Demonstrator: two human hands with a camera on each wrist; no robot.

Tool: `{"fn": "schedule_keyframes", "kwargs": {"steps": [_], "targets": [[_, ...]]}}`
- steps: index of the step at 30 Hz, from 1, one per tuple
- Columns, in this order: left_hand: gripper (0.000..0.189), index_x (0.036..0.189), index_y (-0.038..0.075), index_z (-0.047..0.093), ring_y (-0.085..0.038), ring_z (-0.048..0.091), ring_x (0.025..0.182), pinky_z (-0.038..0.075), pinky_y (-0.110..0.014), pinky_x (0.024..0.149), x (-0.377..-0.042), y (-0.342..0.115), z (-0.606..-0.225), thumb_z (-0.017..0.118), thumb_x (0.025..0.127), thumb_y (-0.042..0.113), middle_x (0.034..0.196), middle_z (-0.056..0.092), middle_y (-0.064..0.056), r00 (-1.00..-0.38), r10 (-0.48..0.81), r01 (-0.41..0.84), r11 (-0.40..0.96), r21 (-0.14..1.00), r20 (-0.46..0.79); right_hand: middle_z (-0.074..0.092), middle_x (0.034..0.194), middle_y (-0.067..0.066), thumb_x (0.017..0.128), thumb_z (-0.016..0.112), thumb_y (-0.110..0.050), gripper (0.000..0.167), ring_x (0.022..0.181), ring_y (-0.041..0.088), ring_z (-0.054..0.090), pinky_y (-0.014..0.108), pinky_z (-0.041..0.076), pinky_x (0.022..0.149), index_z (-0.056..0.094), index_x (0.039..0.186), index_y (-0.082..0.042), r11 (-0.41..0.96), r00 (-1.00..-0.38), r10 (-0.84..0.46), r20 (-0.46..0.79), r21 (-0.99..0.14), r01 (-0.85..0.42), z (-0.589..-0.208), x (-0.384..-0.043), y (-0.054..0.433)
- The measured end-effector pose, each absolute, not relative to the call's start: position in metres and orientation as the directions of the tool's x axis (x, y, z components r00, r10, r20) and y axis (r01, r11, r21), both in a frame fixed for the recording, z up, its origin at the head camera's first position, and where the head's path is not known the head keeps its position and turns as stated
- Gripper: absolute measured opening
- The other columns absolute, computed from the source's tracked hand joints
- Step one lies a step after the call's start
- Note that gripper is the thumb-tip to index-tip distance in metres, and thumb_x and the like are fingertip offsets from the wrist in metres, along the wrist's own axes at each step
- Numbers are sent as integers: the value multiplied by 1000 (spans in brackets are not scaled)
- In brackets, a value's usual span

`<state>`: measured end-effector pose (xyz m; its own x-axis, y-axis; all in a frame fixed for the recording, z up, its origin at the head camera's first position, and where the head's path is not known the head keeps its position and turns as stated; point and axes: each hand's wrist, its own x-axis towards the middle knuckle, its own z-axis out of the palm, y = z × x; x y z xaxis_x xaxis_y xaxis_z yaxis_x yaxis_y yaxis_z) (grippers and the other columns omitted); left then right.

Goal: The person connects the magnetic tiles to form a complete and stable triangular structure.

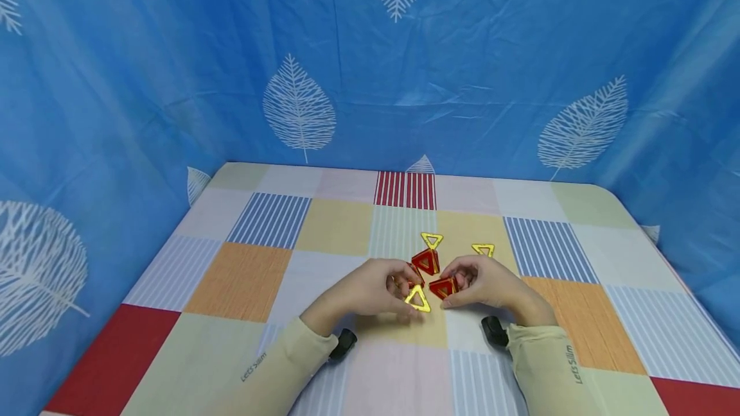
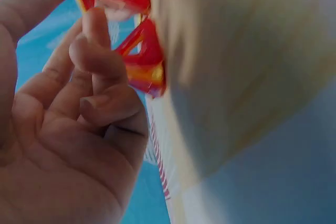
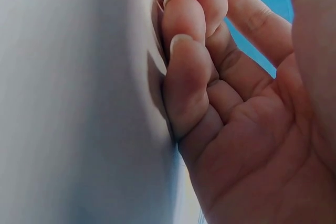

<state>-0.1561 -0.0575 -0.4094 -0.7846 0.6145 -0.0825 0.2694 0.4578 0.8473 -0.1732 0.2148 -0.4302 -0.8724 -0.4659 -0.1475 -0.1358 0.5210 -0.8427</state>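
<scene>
Small red and yellow open-centred triangle tiles lie right of the table's middle. My left hand pinches a yellow triangle tile between thumb and index finger; a red tile shows just behind it, and I cannot tell whether they are joined. In my right hand is a red triangle piece, gripped by thumb and fingertips and mostly out of the right wrist view. Between and beyond both hands sits a red solid-looking triangle piece. The left wrist view shows a red-and-yellow piece beyond the curled lower fingers.
One loose yellow triangle lies behind the red piece, another yellow triangle just beyond the right hand. A patchwork cloth covers the table. Blue leaf-patterned curtains hang at the back and sides.
</scene>
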Motion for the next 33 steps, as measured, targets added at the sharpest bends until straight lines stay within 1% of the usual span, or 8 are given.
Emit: {"fn": "schedule_keyframes", "kwargs": {"steps": [3,6,10,15,19,23,28,33], "targets": [[38,104,15,70,-8,54,64,45,-22,59,-149,-55,-414,92,74,18,81,65,2,-742,664,308,458,834,-91,53,73,4,70,94,-19,39,67,15,49,25,43,61,73,101,-8,523,-872,-468,-147,-841,-139,-431,-174,215],[38,101,14,69,-5,55,63,46,-21,60,-144,-53,-415,93,73,17,77,65,5,-723,682,334,483,809,-108,54,73,4,71,94,-20,39,67,15,49,25,43,61,73,102,-8,529,-872,-468,-144,-836,-146,-432,-174,215],[38,98,14,68,-3,53,63,46,-20,61,-140,-50,-413,94,71,20,71,61,9,-730,668,364,558,746,-144,54,73,4,71,94,-20,39,66,14,49,25,43,60,73,101,-8,524,-873,-468,-139,-839,-148,-433,-174,216],[39,99,14,69,-3,48,60,42,-21,58,-137,-49,-412,95,71,24,68,56,10,-735,653,381,619,686,-181,54,73,4,71,94,-19,39,67,15,49,25,44,61,74,102,-8,519,-872,-468,-144,-843,-139,-433,-175,216],[43,103,13,70,-3,49,61,42,-21,59,-138,-52,-413,95,70,24,70,57,9,-720,668,375,603,704,-189,55,75,5,72,94,-20,40,68,16,50,25,44,62,73,104,-8,515,-866,-478,-144,-845,-144,-431,-175,218],[46,108,14,70,-4,49,63,42,-21,61,-142,-58,-414,95,70,23,73,59,7,-699,688,353,569,743,-195,57,79,9,72,93,-16,46,70,16,53,25,47,63,71,110,-3,476,-863,-491,-117,-866,-153,-429,-175,226],[41,107,16,71,-8,48,62,42,-22,61,-144,-62,-417,93,72,15,76,60,5,-686,697,312,539,782,-207,59,88,16,75,90,-9,53,73,18,56,27,51,65,65,120,4,429,-884,-460,-80,-892,-142,-421,-171,250],[37,105,16,73,-9,47,61,41,-22,59,-146,-64,-418,92,74,12,76,61,4,-689,692,289,533,795,-214,61,103,18,79,86,-11,52,86,23,59,31,52,68,65,125,2,532,-934,-347,-81,-837,-125,-409,-163,280]]}}
